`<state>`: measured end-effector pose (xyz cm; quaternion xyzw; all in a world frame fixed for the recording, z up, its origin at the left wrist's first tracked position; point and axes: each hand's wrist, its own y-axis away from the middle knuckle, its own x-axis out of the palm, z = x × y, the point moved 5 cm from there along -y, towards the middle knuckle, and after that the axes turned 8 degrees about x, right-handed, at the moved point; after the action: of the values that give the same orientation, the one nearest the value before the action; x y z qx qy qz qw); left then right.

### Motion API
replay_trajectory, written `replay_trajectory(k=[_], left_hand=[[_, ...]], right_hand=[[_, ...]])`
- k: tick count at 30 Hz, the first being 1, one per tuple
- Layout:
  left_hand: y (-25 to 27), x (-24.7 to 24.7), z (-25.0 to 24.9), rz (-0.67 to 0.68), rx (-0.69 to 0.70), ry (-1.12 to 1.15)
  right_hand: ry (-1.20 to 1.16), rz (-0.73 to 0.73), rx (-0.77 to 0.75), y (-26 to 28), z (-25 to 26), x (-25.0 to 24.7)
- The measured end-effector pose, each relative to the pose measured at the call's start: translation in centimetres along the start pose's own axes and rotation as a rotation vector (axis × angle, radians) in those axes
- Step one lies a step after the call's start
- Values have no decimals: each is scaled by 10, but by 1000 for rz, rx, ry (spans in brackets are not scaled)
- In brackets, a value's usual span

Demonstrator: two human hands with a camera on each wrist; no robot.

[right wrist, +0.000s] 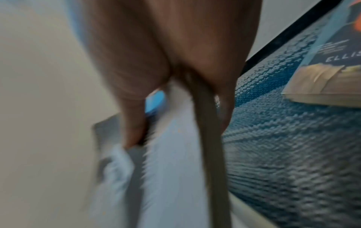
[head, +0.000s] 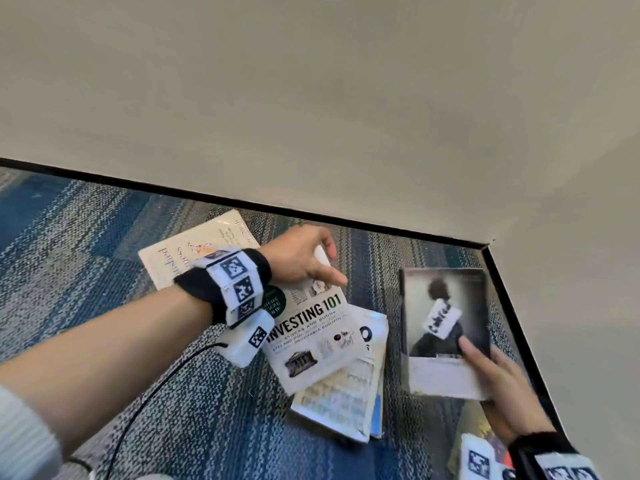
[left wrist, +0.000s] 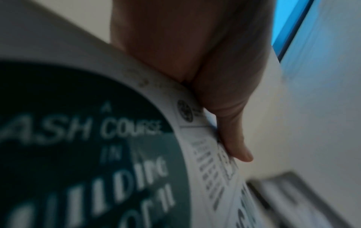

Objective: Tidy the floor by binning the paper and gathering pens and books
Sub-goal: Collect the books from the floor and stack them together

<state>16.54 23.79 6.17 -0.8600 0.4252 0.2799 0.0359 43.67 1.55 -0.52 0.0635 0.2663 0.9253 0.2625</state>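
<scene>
The left hand [head: 300,254] grips the top edge of the "Investing 101" book [head: 311,336], fingers curled over its far side and thumb along the cover; the left wrist view shows the thumb [left wrist: 232,135] pressed on the cover edge beside the dark green roundel. This book lies tilted on top of a small stack of books [head: 341,403] on the blue-grey carpet [head: 104,254], near the middle of the head view. At about ten o'clock from the stack, a cream book [head: 187,252] lies flat on the carpet, partly hidden by the left wrist. At three o'clock from the stack, the right hand [head: 502,386] holds a grey photo-cover book [head: 446,327] by its lower right corner, thumb on the front and fingers behind; the book is blurred, and whether it touches the carpet cannot be told. In the right wrist view the thumb [right wrist: 134,121] and the fingers pinch that book edge-on. Another book with a dark cover and orange detail [right wrist: 336,66] lies on the carpet at about five o'clock from the stack, close to the black skirting [head: 519,323] of the beige wall [head: 311,98].
</scene>
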Motion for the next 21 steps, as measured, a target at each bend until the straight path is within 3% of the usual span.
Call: replay_trajectory(k=[2, 4, 6, 10, 13, 16, 18, 21], left_hand=[[-15, 19, -7, 87, 30, -83], [-32, 34, -19, 131, 71, -123], [-47, 47, -32, 140, 116, -165], [-61, 65, -34, 171, 154, -195], [-53, 43, -8, -6, 72, -65], [-32, 21, 41, -176, -100, -152], [-10, 34, 75, -103, -254, -252], [14, 92, 111, 165, -360, -234]], right_hand=[[-104, 236, -30, 24, 18, 16], [24, 406, -54, 41, 25, 40], [199, 465, -79, 44, 13, 63], [307, 371, -133, 40, -9, 90], [203, 302, -72, 33, -25, 90], [167, 192, 124, 22, -61, 89], [164, 125, 168, 15, -77, 91], [130, 46, 216, 6, -93, 93]])
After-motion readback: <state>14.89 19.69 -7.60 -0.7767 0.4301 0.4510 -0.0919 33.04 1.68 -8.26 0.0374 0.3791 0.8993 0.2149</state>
